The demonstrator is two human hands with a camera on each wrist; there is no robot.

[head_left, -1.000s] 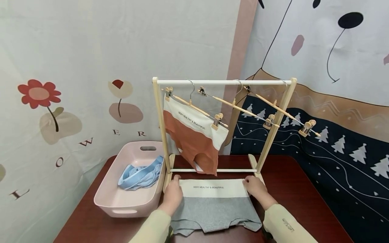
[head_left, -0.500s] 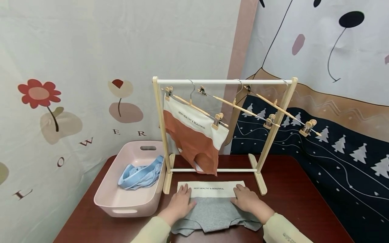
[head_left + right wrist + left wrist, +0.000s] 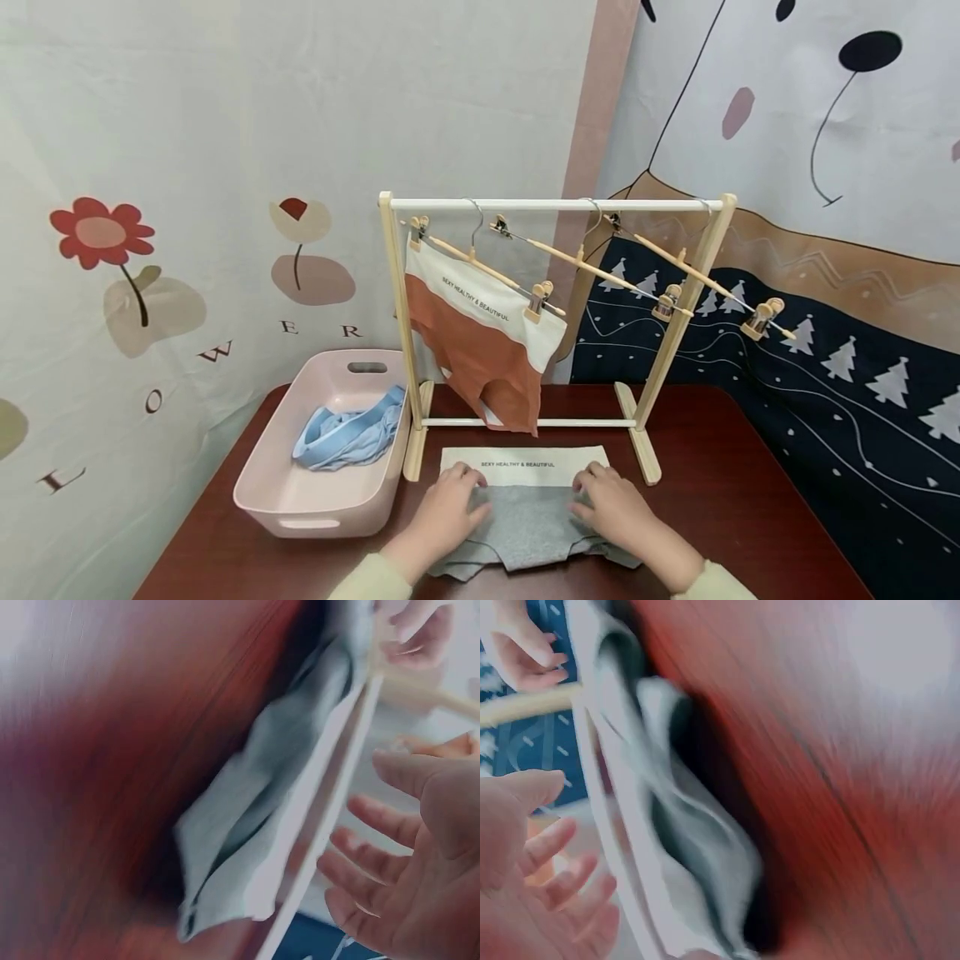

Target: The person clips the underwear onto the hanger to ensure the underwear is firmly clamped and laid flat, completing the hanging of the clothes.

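Observation:
A grey garment [image 3: 525, 525] with a white lettered waistband lies flat on the table in front of the rack. Over its left side is my left hand [image 3: 448, 510], fingers spread and slightly bent. My right hand [image 3: 611, 508] is over its right side in the same pose. Both wrist views show the left hand [image 3: 547, 877] and the right hand [image 3: 412, 862] with loose, parted fingers that grip nothing, beside the grey garment [image 3: 697, 825]. Whether the fingertips touch the cloth, I cannot tell.
A wooden rack [image 3: 652, 358] with a white top bar holds clip hangers; an orange and white garment [image 3: 487, 350] hangs from the left one. At left, a pink basket [image 3: 258, 467] contains a blue garment [image 3: 348, 437]. The table [image 3: 750, 500] is dark red.
Both hands have let go of the waistband's top corners and moved inward and down over the garment. Since half a second ago, their fingers have bent a little more.

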